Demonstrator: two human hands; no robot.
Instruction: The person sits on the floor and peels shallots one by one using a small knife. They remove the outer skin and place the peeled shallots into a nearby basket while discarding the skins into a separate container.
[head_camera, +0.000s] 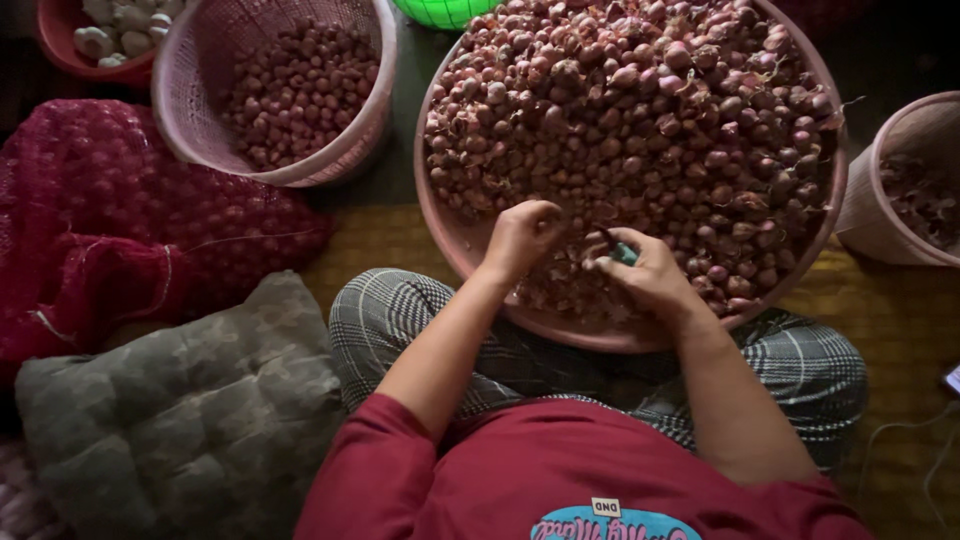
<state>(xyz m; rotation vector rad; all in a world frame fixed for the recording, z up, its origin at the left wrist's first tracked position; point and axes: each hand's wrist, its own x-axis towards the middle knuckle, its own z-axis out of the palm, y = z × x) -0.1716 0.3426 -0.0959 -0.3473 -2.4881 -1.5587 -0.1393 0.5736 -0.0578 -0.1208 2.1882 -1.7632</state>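
Two hands at near rim of big pink basin (440, 215), centre frame, heaped with shallots (640, 110). Left hand (522, 238) curled shut on shallot, seemingly. Right hand (645, 272) pinches small green-handled knife (615, 247). Step: peeling. Next move needs blade set to skin.

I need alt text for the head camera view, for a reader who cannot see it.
A seated person's left hand and right hand, which grips a small green-handled tool, work over a large pink basin heaped with small red shallots. A pink basket of peeled shallots, a red mesh sack and a grey cushion lie on the person's left.
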